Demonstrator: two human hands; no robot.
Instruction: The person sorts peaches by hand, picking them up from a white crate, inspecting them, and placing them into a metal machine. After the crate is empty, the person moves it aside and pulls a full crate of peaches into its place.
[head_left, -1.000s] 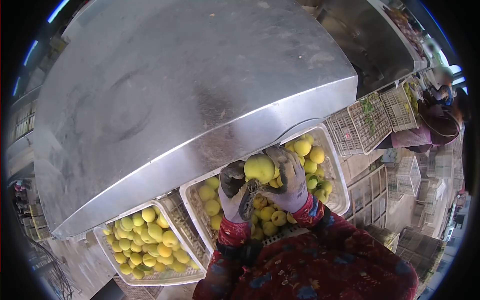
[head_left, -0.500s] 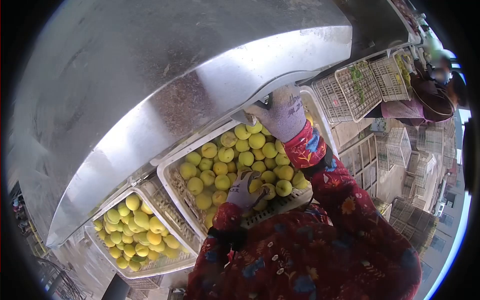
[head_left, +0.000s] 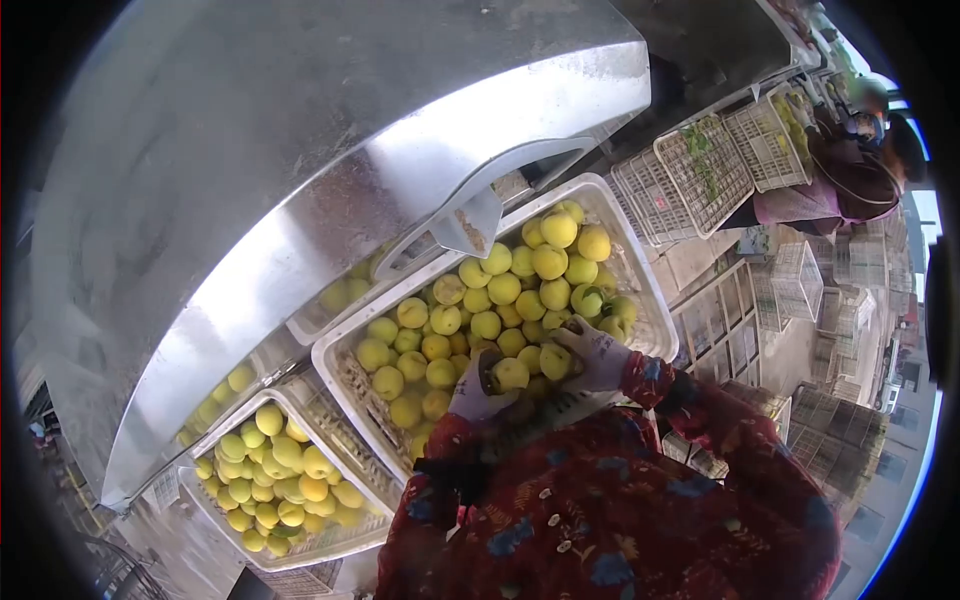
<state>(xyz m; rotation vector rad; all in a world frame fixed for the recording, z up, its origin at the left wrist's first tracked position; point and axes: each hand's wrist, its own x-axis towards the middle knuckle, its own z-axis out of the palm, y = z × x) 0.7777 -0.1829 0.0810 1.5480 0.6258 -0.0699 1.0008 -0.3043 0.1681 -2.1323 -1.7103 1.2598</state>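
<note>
Both my hands wear light grey-purple gloves and work over the near side of a white plastic crate (head_left: pixel 335 350) full of yellow-green peaches (head_left: pixel 503 290). My left hand (head_left: pixel 476 390) has its fingers curled round a peach (head_left: pixel 511 375). Close beside it, my right hand (head_left: pixel 598 360) grips another peach (head_left: pixel 556 361) from the right. The undersides of both peaches are hidden. A metal chute lip (head_left: pixel 470 225) juts over the crate's far edge.
A curved sheet-metal machine (head_left: pixel 400 150) fills the far side. At lower left stands a second crate (head_left: pixel 375 525) of yellow peaches. Stacked crates (head_left: pixel 703 175) stand to the right, with another person (head_left: pixel 850 185) beyond them.
My right hand has come back from the metal chute at the far edge to the near side, and now holds a peach. My left hand has stayed nearly in place. The view has shifted slightly.
</note>
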